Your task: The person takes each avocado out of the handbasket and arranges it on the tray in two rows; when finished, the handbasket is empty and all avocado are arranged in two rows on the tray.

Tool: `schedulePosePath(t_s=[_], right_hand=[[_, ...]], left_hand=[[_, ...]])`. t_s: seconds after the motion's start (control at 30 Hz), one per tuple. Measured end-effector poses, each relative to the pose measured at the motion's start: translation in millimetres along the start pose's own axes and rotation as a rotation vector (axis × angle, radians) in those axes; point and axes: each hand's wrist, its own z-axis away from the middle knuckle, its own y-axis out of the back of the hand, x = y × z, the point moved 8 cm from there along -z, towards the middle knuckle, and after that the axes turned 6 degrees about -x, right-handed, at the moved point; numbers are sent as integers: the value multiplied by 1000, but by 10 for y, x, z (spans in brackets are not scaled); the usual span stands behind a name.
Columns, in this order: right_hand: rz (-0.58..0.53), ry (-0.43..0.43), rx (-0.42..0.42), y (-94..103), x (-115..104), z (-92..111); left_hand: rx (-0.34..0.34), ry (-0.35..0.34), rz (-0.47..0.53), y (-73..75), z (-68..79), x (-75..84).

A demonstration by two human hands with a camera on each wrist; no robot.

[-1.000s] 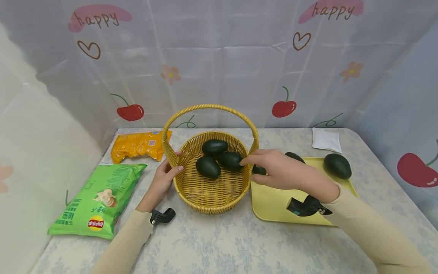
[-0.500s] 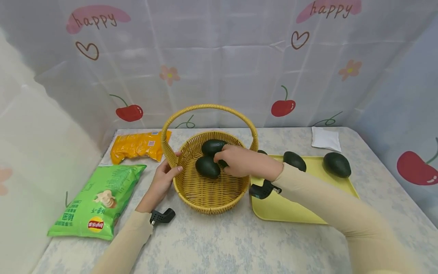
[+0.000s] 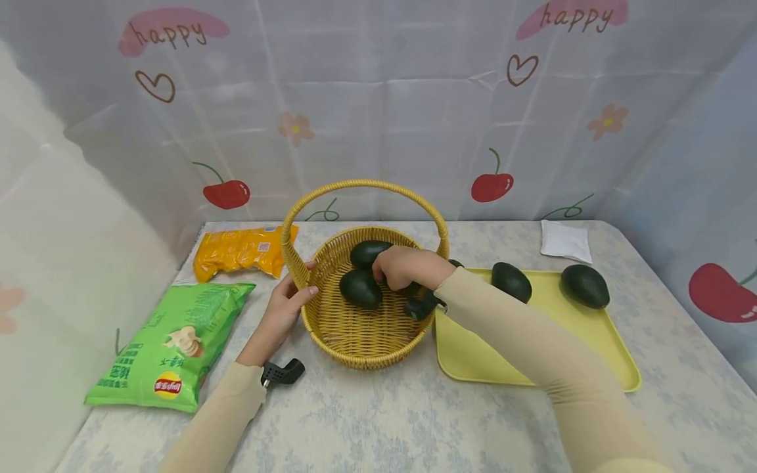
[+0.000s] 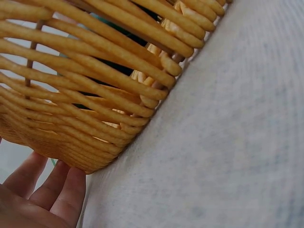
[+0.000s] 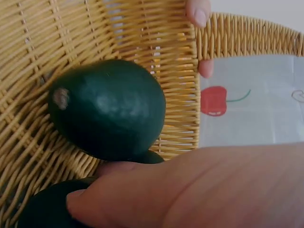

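Observation:
A yellow woven basket (image 3: 363,341) stands on the table with its handle upright and three dark green avocados in it. My left hand (image 3: 282,310) grips its left rim by the handle's base, thumb inside; the left wrist view catches its fingers (image 4: 66,194) against the outer weave. Inside the basket my right hand (image 3: 408,266) holds the right-hand avocado (image 3: 409,289), largely covered by that hand. In the right wrist view my thumb presses on this avocado (image 5: 45,206). Beside it lie the left avocado (image 3: 361,289) and the rear avocado (image 3: 369,253).
Right of the basket is a yellow tray (image 3: 568,341) with avocados (image 3: 511,282) on it, one partly hidden by the basket and arm. A white packet (image 3: 564,241) lies behind. At left are a green chip bag (image 3: 177,345) and an orange packet (image 3: 239,251).
My right hand has moved left from the basket's right edge into the basket and taken hold of the right-hand avocado. The left hand and basket stay put.

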Motion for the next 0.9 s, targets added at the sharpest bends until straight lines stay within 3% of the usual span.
schedulePosePath(t_s=[0.9], right_hand=[[48, 14, -18, -24, -3, -18]], left_hand=[[14, -10, -1, 1, 3, 14]])
